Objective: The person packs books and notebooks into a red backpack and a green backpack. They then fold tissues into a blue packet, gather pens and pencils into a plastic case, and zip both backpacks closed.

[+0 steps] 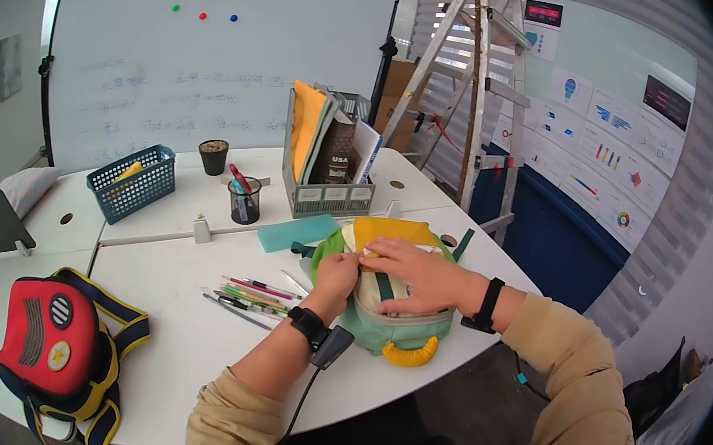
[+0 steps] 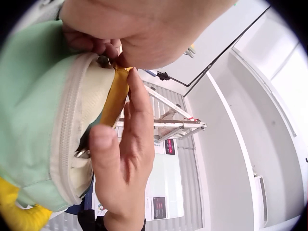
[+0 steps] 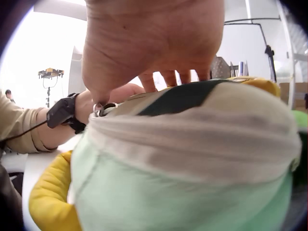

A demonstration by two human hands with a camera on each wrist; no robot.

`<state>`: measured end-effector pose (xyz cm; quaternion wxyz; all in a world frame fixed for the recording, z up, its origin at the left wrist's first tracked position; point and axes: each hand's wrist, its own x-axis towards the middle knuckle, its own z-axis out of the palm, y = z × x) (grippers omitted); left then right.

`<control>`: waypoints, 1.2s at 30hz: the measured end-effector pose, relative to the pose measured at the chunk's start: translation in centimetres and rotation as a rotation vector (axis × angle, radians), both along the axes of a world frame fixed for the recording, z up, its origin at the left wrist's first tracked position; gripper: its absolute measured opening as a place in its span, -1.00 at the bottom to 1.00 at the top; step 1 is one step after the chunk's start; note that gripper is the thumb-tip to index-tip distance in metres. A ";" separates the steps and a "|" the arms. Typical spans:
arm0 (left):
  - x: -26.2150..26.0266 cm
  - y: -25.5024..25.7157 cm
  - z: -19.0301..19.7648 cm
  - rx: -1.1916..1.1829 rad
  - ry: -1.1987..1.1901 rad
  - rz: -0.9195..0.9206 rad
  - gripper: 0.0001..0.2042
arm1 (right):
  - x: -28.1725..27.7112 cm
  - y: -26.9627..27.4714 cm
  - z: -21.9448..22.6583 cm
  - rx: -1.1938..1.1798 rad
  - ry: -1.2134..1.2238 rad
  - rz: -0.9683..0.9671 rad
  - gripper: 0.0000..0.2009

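Observation:
A small green and cream backpack lies on the white table, its yellow handle toward the person. My left hand grips the backpack's upper edge with curled fingers, beside one end of the zipper. Flat over the cream front, my right hand has its fingers extended, fingertips at the yellow flap. A dark green strap runs beneath the right palm. In the left wrist view, a metal zipper pull shows near the right thumb.
Pens and pencils lie left of the backpack, with a teal pouch behind. A red backpack sits at the left edge. Farther back are a blue basket, a pen cup and a file box. A ladder stands behind right.

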<state>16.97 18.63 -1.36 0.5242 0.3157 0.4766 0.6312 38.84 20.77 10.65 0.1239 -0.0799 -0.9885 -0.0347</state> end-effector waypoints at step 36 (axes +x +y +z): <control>-25.1 -42.2 4.4 -0.444 1.727 0.886 -0.43 | -22.6 -6.7 -3.6 -0.264 -0.295 -0.193 0.07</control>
